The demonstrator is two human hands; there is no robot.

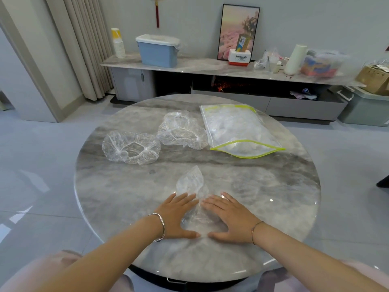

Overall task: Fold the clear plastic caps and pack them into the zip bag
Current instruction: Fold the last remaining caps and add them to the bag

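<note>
Both hands lay flat on the near part of the table, palms down and fingers straight. The left hand (179,216) and the right hand (229,218) pressed on opposite sides of one flattened cap (192,184). The fingertips angled toward each other and nearly met over the plastic, and the thumbs pointed inward with a narrow gap between them. Neither hand curled round anything. A silver bangle (160,227) sat on the left wrist and a thin bracelet (255,230) on the right. The flattened cap ran away from the person as a narrow, creased strip, its far end free of the hands and tapering to a point.

Two unfolded caps rested farther back on the round marble table (273,197): the left cap (131,150) with its elastic opening upward, and the middle cap (182,132) just beside it, touching or nearly touching the zip bag (242,131). The bag lay to the right, well apart from the hands, its green-edged mouth gaping toward the person and white, crumpled contents visible inside.

Beyond the table stood a long sideboard (210,66) carrying a blue lidded bin (157,51), a stack of paper cups (117,43) and a framed picture (237,30).
</note>
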